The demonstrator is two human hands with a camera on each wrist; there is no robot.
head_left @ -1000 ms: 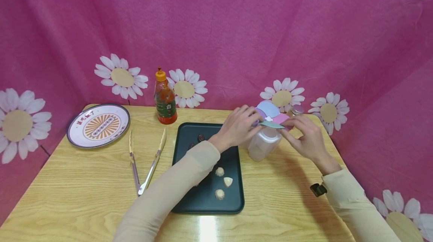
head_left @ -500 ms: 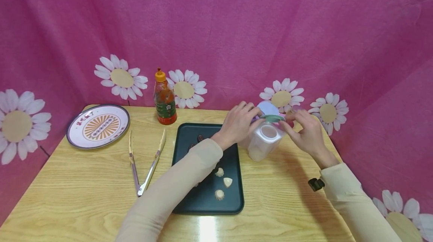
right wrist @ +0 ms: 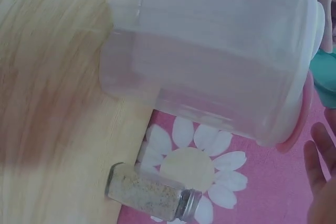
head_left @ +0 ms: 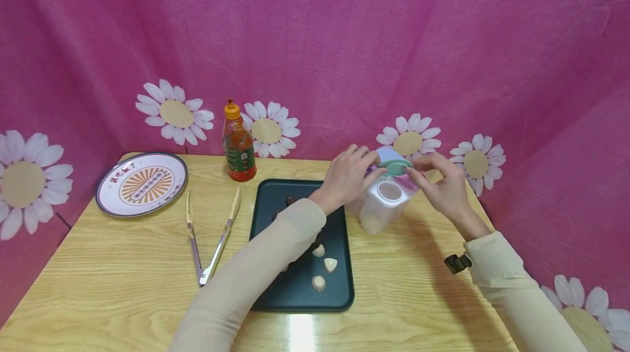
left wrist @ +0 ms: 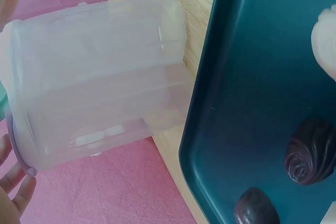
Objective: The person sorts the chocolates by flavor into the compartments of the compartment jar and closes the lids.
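Observation:
A translucent plastic canister (head_left: 379,212) with coloured flip lids stands right of the dark tray. Its green lid (head_left: 395,167) is raised, baring a round opening at the front of the top. My left hand (head_left: 344,177) holds the lid's left edge with the thumb, its other fingers by the purple lid (left wrist: 18,145). From the right, my right hand (head_left: 447,188) pinches the green lid's other edge between thumb and forefinger. The right wrist view shows the pink lid (right wrist: 299,116) lying closed, below the right hand's loosely bent other fingers.
The dark tray (head_left: 305,300) bears pale and dark brown shaped pieces, partly under my left arm. Tongs (head_left: 216,256) lie spread to its left. A patterned plate (head_left: 143,183) and a red sauce bottle (head_left: 239,147) stand farther back. A spice jar (right wrist: 149,192) sits behind the canister.
The green lid has swung up and back from a low tilt, uncovering the round opening. Both hands have followed it slightly upward. The canister has stayed in place.

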